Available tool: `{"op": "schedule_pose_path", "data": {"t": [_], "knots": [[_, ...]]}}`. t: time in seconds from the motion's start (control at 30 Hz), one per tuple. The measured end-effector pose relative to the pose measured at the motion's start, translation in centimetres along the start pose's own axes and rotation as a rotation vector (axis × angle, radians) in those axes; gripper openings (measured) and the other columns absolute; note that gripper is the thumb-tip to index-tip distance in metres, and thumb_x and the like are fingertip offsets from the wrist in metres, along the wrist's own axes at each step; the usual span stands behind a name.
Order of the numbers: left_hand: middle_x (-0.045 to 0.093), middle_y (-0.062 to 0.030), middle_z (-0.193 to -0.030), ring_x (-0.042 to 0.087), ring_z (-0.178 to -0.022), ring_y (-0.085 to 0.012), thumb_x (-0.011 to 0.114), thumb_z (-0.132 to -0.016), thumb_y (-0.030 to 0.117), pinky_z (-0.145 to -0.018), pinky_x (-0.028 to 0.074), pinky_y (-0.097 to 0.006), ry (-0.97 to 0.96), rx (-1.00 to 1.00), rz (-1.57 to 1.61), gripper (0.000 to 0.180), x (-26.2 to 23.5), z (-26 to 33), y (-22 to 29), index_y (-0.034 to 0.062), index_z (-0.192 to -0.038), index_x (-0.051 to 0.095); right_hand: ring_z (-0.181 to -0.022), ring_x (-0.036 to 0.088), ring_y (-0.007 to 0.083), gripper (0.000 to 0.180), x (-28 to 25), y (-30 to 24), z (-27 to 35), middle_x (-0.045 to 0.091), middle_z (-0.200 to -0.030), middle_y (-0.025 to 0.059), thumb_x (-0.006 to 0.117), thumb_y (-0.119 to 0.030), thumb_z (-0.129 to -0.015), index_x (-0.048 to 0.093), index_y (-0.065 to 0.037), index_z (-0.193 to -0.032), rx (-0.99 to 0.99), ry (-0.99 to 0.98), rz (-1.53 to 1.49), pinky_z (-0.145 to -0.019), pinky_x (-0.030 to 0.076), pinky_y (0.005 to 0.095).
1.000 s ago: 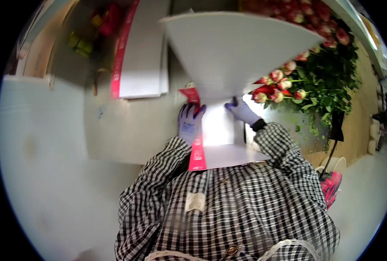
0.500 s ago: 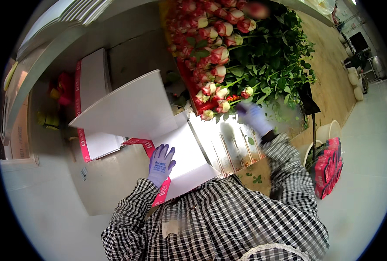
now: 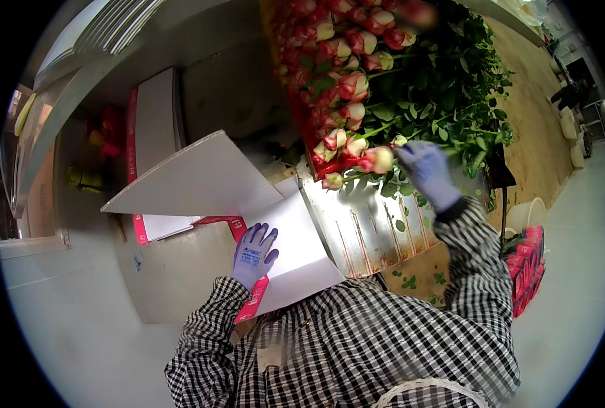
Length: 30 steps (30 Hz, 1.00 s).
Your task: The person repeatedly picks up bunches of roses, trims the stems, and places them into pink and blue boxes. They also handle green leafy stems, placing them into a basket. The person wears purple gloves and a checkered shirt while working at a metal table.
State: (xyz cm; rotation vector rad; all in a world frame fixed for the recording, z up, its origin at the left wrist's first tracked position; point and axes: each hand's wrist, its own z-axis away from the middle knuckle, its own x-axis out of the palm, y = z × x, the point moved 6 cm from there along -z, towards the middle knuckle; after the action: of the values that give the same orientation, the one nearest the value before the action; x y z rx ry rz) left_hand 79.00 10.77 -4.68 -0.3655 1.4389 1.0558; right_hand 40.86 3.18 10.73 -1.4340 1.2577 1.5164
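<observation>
My left hand [image 3: 253, 257], in a pale purple glove, lies with fingers apart on a white cardboard sheet [image 3: 292, 234] with pink edging. One panel of this cardboard [image 3: 193, 178] stands folded up at the left. My right hand [image 3: 426, 171], gloved likewise, is closed at a red-and-white rose [image 3: 379, 160], just below its bloom; the fingertips are partly hidden. Many similar roses [image 3: 353, 86] lie beyond in a pile, blooms to the left and leafy stems [image 3: 445, 88] to the right. Under the nearest blooms is a shiny metal plate [image 3: 377, 228] with marked lines.
More white cardboard sheets [image 3: 156, 122] with pink edges are stacked at the left. Fallen leaves [image 3: 409, 281] dot the brown table near me. At the right stand a white bucket [image 3: 530, 216] and pink-and-black wrapped bundles [image 3: 526, 272]. A shelf edge [image 3: 57, 122] curves along the left.
My right hand has moved up to the front roses and closed at one, whose bloom has shifted right. The raised cardboard panel has sunk lower. My left hand stays on the cardboard.
</observation>
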Motion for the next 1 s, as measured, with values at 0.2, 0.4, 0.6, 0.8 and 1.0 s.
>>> {"op": "schedule_pose_path", "data": {"t": [0.2,0.4,0.6,0.8,1.0], "knots": [[0.054,-0.0131,-0.132,0.045,-0.126,-0.0325,0.059,-0.086,0.029,-0.108,0.036,-0.043,0.037,0.049,0.098,0.045,0.6,-0.6,-1.8,0.0118,-0.127,0.058,-0.078,0.060,0.0217,0.028,-14.7,-13.6,2.7,0.058,-0.089,0.0040,0.065,-0.014,-0.073,0.060,-0.013,-0.100,-0.347,0.074,-0.393,-0.068,0.048,0.0340],[0.064,-0.0137,-0.114,0.060,-0.105,-0.0297,0.059,-0.090,0.017,-0.094,0.047,-0.038,-0.197,-0.039,0.896,0.024,0.5,-3.4,-5.5,0.0008,-0.106,0.066,-0.096,0.061,0.0281,0.032,8.6,-25.3,0.3,0.060,-0.103,0.0080,0.068,-0.029,-0.082,0.055,-0.012,-0.106,-0.395,-0.451,-0.784,-0.084,0.048,0.0405],[0.052,-0.0150,-0.128,0.038,-0.131,-0.0386,0.086,-0.062,0.039,-0.109,0.035,-0.049,-0.088,0.082,0.358,0.041,0.6,0.4,-2.4,0.0159,-0.094,0.073,-0.084,0.065,0.0269,0.021,8.1,-16.6,-1.4,0.068,-0.079,0.0134,0.067,-0.026,-0.081,0.066,-0.007,-0.089,0.253,-0.317,-1.266,-0.075,0.050,0.0391],[0.052,-0.0132,-0.123,0.046,-0.119,-0.0281,0.087,-0.057,0.054,-0.104,0.036,-0.044,-0.105,0.176,0.369,0.079,5.0,1.0,-5.7,0.0034,-0.113,0.063,-0.070,0.064,0.0288,0.014,20.5,-8.0,0.5,0.059,-0.089,0.0068,0.050,-0.024,-0.088,0.058,-0.017,-0.095,0.214,-0.236,-0.118,-0.058,0.049,0.0437],[0.040,-0.0242,-0.140,0.037,-0.131,-0.0394,0.081,-0.069,0.039,-0.107,0.034,-0.048,-0.140,0.201,0.291,0.045,0.3,2.0,-1.3,0.0170,-0.108,0.073,-0.081,0.063,0.0236,0.018,6.3,-9.1,1.2,0.058,-0.091,0.0040,0.059,-0.027,-0.084,0.061,-0.020,-0.101,-0.054,-0.058,-0.354,-0.063,0.050,0.0403]]}}
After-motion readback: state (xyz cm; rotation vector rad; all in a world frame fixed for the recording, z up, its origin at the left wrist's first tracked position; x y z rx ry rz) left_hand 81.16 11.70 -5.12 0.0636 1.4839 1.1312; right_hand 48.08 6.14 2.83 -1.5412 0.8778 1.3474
